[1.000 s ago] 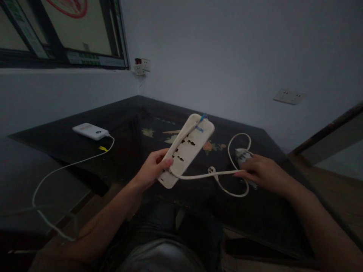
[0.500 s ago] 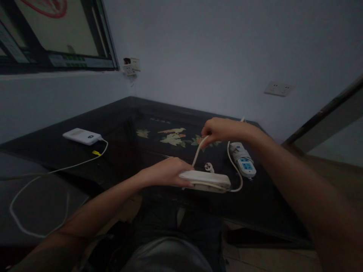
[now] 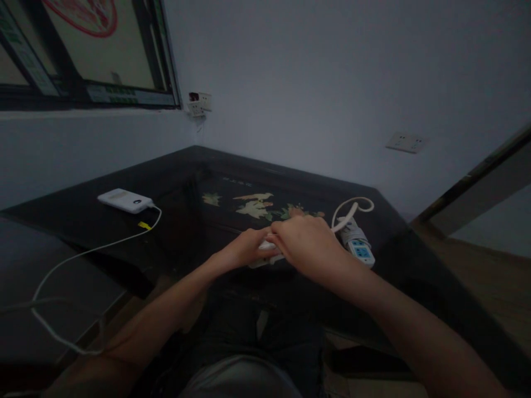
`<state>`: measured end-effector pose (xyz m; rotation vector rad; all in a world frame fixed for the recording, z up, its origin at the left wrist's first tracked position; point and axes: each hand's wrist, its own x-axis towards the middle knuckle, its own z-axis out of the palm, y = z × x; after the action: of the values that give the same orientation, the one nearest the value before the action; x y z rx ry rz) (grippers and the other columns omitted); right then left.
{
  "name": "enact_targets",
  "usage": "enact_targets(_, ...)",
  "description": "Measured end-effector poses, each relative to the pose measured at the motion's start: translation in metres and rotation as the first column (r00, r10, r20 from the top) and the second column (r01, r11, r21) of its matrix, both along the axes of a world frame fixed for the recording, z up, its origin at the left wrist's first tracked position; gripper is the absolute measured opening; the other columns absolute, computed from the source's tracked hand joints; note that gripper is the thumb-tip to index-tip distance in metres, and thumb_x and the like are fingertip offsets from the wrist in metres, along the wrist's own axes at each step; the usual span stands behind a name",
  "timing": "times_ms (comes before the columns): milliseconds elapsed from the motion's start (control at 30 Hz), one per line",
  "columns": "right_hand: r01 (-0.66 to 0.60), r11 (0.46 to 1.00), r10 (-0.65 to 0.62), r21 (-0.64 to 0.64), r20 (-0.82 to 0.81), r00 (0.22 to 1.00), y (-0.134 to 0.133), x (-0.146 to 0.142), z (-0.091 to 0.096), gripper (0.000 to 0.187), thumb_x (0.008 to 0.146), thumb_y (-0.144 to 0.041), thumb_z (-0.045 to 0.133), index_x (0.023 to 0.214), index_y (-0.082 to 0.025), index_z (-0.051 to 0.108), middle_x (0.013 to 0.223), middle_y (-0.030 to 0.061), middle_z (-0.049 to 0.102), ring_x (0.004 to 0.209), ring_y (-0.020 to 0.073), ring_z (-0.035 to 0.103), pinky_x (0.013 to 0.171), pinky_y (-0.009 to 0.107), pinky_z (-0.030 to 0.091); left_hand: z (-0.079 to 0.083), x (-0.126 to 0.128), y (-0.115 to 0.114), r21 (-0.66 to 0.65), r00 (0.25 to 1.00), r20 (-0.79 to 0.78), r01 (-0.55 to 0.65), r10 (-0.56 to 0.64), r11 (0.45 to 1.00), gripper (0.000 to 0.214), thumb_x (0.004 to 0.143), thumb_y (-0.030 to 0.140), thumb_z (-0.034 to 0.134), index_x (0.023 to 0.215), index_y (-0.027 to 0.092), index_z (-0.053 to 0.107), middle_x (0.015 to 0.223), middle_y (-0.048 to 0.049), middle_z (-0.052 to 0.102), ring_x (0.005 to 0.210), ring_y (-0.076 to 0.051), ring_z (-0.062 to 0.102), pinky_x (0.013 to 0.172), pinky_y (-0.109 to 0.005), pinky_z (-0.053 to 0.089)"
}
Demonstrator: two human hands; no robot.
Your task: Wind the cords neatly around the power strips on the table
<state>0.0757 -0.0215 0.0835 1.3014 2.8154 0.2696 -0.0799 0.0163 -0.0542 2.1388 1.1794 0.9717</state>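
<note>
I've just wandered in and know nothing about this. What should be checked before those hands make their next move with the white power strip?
1. Left hand holding the white power strip: ok, fingers are around it.
2. Right hand gripping securely: cannot tell, its back hides the fingertips.
3. White cord neatly gathered: not ok, a loose loop shows beyond the right hand.
4. Blue-socketed strip out of both hands: ok, it lies on the table at the right.
5. White device out of the way: ok, it lies far to the left.
</note>
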Motion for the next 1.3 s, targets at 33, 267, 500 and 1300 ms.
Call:
enact_targets(33,0.018,1.0,-0.018,-0.014,-0.019,1.0,-0.004,0.002,-0.005,0.024,0.092,-0.026,0.05,0.088,-0.016,0.071,0.079,0.0122,0.073,0.073,0.0258,0.069,0.056,0.028,0.04,0.0,-0.001,0.0,-0.006,1.0,0.02,-0.013,0.013,1.0,0.022,0.076,0.033,0.065,0.094,0.022,0.068,0.084,-0.0026,0.072,0.074,-0.02,0.064,0.063,-0.023,0.043)
enact_targets(267,0.088,0.993,-0.105,-0.075,-0.261,0.96,-0.025,0.031,-0.061,0.02,0.095,-0.023,0.044,0.092,-0.02,0.064,0.078,0.003,0.073,0.067,0.0188,0.069,0.052,0.025,0.032,0.001,-0.001,-0.007,-0.047,0.962,0.215,-0.164,0.17,0.985,0.037,0.072,0.032,0.069,0.107,0.02,0.064,0.104,-0.0053,0.068,0.095,-0.023,0.061,0.082,-0.028,0.044)
enact_targets(500,-0.047,0.998,0.01,-0.052,-0.559,0.829,-0.037,0.031,-0.112,0.023,0.095,-0.017,0.039,0.091,-0.019,0.062,0.082,0.004,0.073,0.071,0.0161,0.069,0.06,0.023,0.041,-0.009,0.005,-0.011,-0.174,0.904,0.393,-0.11,0.171,0.979,0.04,0.072,0.032,0.07,0.108,0.017,0.06,0.096,-0.0054,0.068,0.087,-0.02,0.062,0.075,-0.026,0.046)
enact_targets(1300,-0.145,0.979,-0.048,-0.145,-0.85,0.524,-0.014,0.062,-0.129,0.023,0.092,-0.027,0.046,0.082,-0.018,0.064,0.074,0.0036,0.068,0.067,0.0161,0.064,0.061,0.024,0.048,-0.018,0.028,-0.035,-0.57,0.451,0.798,0.349,0.4,0.743,0.048,0.052,0.046,0.085,0.077,0.009,0.068,0.068,-0.0084,0.071,0.055,-0.014,0.062,0.054,-0.022,0.046)
